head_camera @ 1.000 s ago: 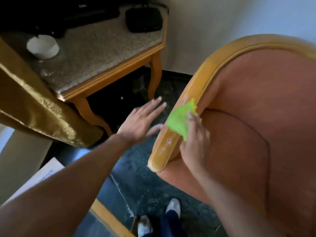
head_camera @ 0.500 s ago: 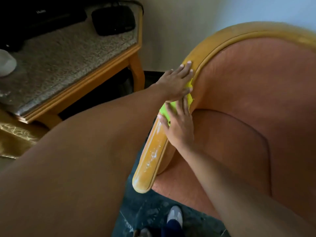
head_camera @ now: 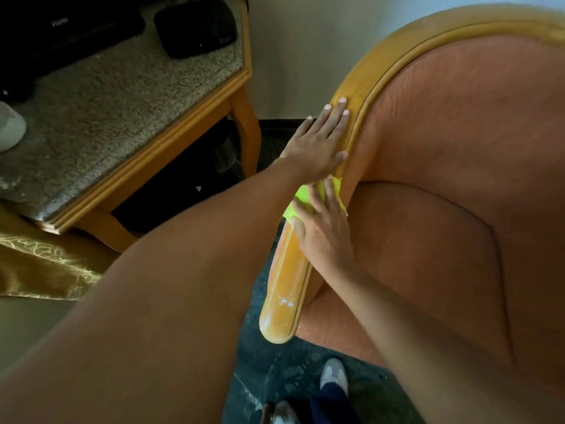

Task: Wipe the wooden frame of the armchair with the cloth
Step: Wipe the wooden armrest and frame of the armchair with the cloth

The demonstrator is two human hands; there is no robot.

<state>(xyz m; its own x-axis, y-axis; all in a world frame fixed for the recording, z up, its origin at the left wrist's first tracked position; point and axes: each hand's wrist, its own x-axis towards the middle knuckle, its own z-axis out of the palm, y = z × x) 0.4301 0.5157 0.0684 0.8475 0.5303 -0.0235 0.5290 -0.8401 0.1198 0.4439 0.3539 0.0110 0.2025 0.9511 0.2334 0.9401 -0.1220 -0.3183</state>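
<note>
- Since a second ago the left hand (head_camera: 318, 145) has come off the open air beside the armrest and now lies flat on the wooden frame (head_camera: 286, 289), fingers stretched up the curve toward the chair back.
- The right hand (head_camera: 324, 231) has slid the cloth (head_camera: 301, 198) a little way up the rail; the cloth sits on the frame just below the left hand, roughly where the armrest bends into the back.
- Right grip: palm and spread fingers press the cloth down, not a closed pinch. Left grip: wide open, holding nothing, only resting on the wood.
- Judged from this, the left hand is steadying the chair while the wiping moves upward; the upper curve looks not yet done.
- The frame is glossy, honey-coloured wood with a rounded end and a raised bead along its inner edge; pale smears show near the tip.
- The cloth is bright green, soft and crumpled, mostly hidden under the fingers.
- The upholstery (head_camera: 443, 209) is matte orange fabric with a fine weave and stitched seams.
- The table (head_camera: 128, 96), left of the chair, has a speckled stone-like top in a wooden rim.
</note>
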